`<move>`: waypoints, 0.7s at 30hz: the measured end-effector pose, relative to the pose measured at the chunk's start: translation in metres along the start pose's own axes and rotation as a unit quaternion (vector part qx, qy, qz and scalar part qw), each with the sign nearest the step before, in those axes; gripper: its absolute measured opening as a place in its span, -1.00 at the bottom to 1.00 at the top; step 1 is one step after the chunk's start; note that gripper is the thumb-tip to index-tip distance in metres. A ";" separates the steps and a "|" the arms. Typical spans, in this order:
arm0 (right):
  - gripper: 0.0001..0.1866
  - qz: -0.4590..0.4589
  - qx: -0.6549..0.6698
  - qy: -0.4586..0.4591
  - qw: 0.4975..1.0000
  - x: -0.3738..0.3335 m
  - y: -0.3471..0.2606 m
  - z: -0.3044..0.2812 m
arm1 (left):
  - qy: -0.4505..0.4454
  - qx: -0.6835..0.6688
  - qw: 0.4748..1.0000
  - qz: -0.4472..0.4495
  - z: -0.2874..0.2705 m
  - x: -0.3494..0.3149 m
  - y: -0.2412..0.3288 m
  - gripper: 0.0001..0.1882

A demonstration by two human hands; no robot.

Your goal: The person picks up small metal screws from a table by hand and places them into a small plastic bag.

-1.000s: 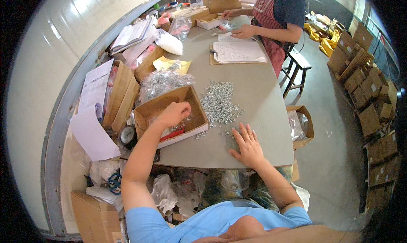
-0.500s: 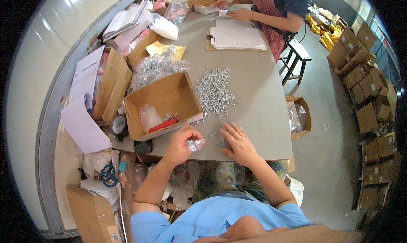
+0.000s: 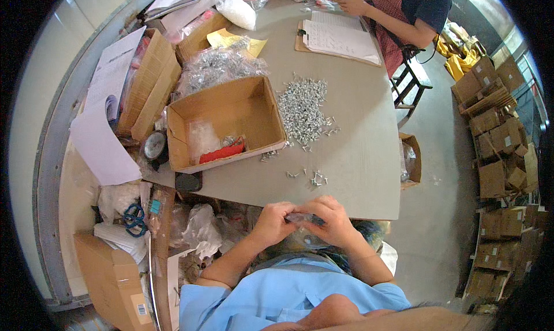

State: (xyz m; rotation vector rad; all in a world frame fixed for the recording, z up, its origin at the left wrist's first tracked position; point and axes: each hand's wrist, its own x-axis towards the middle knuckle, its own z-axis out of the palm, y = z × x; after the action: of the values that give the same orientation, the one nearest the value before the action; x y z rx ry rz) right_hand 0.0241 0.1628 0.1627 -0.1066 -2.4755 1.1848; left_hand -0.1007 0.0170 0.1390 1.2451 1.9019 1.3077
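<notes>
At the table's near edge my left hand [image 3: 272, 224] and my right hand [image 3: 331, 222] meet, fingers closed on a small clear plastic bag [image 3: 298, 217]. My fingers hide much of it, and I cannot tell what is inside. Just beyond my hands lies a small cluster of silvery screws [image 3: 317, 178], with a few more loose ones to its left. Farther off spreads a large pile of the same screws [image 3: 303, 107]. Left of the pile stands an open cardboard box [image 3: 239, 109], holding a red object [image 3: 223, 151] and clear plastic bags.
Bagged metal pieces [image 3: 216, 68] and a carton with papers [image 3: 151, 80] crowd the table's left side. A clipboard [image 3: 340, 39] lies at the far right, near a person in a red apron [image 3: 388, 13]. Blue-handled scissors [image 3: 134, 220] lie at the lower left.
My right hand has left the tabletop and joined my left at the plastic bag, which has come nearer to me. A separate cluster of screws now shows where my right hand was.
</notes>
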 end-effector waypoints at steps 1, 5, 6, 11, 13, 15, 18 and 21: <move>-0.68 0.005 0.000 -0.022 1.000 -0.006 0.009 0.002 | -0.017 -0.009 1.000 -0.002 0.001 0.000 0.000 -0.87; -0.87 0.116 0.108 0.035 0.987 -0.018 0.009 0.004 | -0.015 -0.204 0.975 -0.081 0.004 -0.003 -0.007 -0.91; -0.88 0.133 0.113 0.039 0.984 -0.020 0.008 0.004 | 0.016 -0.281 0.956 -0.077 0.008 -0.004 -0.010 -0.91; -0.88 0.197 0.075 -0.051 0.976 -0.014 0.002 -0.003 | 0.108 -0.499 0.856 -0.082 0.020 -0.010 -0.015 -0.89; -0.87 0.170 0.022 0.002 0.985 -0.005 0.013 -0.006 | 0.121 -0.504 0.854 -0.050 0.022 -0.015 -0.023 -0.87; -0.79 0.161 -0.036 0.045 0.985 0.007 0.026 -0.011 | 0.147 -0.415 0.893 -0.097 0.017 -0.017 -0.023 -0.89; -0.70 0.112 -0.087 0.061 0.988 0.027 0.039 -0.014 | 0.151 -0.309 0.936 -0.077 0.010 -0.022 -0.023 -0.89; -0.65 0.062 -0.112 0.000 0.992 0.039 0.052 -0.016 | 0.140 -0.341 0.921 -0.124 0.008 -0.027 -0.013 -0.89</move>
State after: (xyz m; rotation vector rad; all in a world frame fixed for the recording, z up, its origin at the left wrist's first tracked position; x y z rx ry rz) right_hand -0.0105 0.2167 0.1443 -0.3276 -2.6263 0.9491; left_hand -0.0874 -0.0049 0.1212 0.4669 1.4834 1.8488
